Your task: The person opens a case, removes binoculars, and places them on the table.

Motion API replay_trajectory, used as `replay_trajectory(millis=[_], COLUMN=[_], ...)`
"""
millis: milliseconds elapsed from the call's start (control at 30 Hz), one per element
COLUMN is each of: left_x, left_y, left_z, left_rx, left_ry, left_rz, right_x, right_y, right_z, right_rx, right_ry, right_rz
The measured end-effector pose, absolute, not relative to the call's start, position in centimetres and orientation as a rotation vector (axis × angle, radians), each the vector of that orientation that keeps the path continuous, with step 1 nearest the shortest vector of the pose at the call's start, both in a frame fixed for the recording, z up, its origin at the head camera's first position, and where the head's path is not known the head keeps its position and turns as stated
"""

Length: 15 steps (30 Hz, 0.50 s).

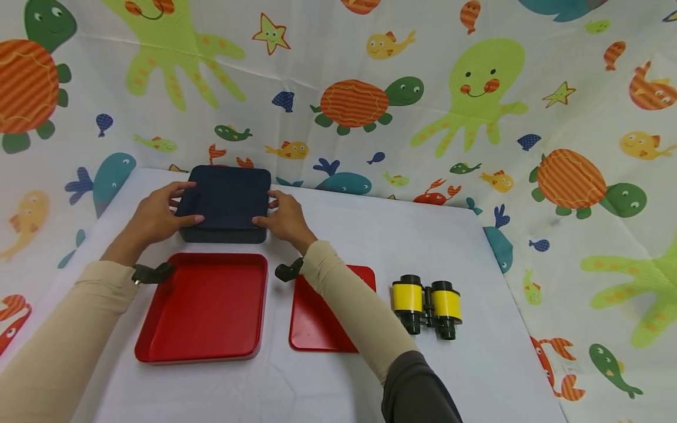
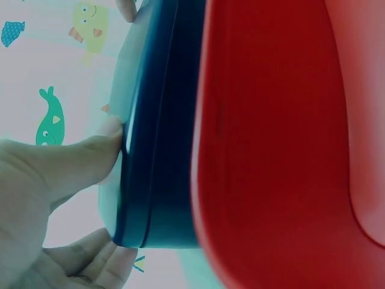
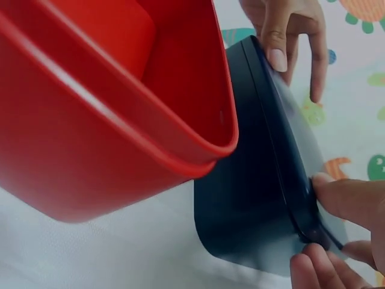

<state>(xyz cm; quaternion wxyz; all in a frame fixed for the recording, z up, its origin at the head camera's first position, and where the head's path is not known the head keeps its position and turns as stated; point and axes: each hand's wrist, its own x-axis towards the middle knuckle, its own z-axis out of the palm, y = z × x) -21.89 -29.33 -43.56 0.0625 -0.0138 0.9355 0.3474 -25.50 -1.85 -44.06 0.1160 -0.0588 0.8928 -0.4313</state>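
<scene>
A dark blue box with rounded corners stands at the back left of the table, its lid [image 1: 224,197] on top. In the right wrist view a thin seam divides the lid from the box body [image 3: 240,174]. My left hand [image 1: 158,214] holds the lid's left edge, thumb on top and fingers at the side. At the opposite edge my right hand [image 1: 288,220] pinches the lid the same way, its thumb [image 3: 346,198] over the rim and its fingertips underneath. In the left wrist view the left thumb [image 2: 90,156] presses the lid's edge.
An open red box [image 1: 211,305] stands directly in front of the blue one. A flat red lid [image 1: 317,320] lies to its right, partly under my right forearm. Yellow and black binoculars [image 1: 408,298] lie farther right. A sea-animal patterned cloth [image 1: 328,53] hangs behind the table.
</scene>
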Motion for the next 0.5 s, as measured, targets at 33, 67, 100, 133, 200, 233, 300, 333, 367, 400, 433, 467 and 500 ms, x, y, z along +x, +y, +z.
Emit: replay_trajectory(millis=[33,67,100,133,200,233,300,333,367,400,433,467,500], left_x=[-21.86,-21.8,-21.72,-21.65,-21.51,-21.44,-21.38,-21.38,-21.38,-21.39,-21.4,-21.41,-21.4], left_y=[-29.31,-29.29,-29.28,-29.28,-29.27,-29.24,-29.2,-29.18,-29.14,-29.11,-29.09,-29.09,-29.08], left_z=[-43.65,-43.71,-43.77,-43.83,-43.9,-43.91,-43.9,-43.9,-43.87,-43.83,-43.81,-43.8,-43.8], left_rx=[-0.04,-0.038,-0.036,-0.034,-0.03,-0.029,-0.023,-0.02,-0.016,-0.013,-0.012,-0.013,-0.017], left_ry=[2.83,2.832,2.834,2.838,2.847,2.851,2.872,2.885,2.896,2.906,2.913,2.917,2.917], left_rz=[1.056,1.062,1.07,1.076,1.092,1.101,1.111,1.109,1.109,1.103,1.097,1.088,1.081], right_x=[-25.48,-25.47,-25.46,-25.43,-25.41,-25.41,-25.45,-25.48,-25.5,-25.53,-25.55,-25.53,-25.5], right_y=[-1.88,-1.9,-1.92,-1.94,-1.95,-1.95,-1.95,-1.95,-1.95,-1.94,-1.94,-1.92,-1.88], right_z=[-44.09,-44.15,-44.2,-44.23,-44.3,-44.31,-44.33,-44.33,-44.35,-44.35,-44.37,-44.38,-44.4], right_rx=[-0.166,-0.162,-0.162,-0.16,-0.164,-0.167,-0.183,-0.193,-0.207,-0.218,-0.227,-0.235,-0.244], right_ry=[2.611,2.607,2.603,2.597,2.59,2.589,2.595,2.601,2.611,2.62,2.627,2.633,2.638], right_rz=[-1.269,-1.275,-1.281,-1.292,-1.312,-1.323,-1.337,-1.343,-1.341,-1.344,-1.343,-1.342,-1.34])
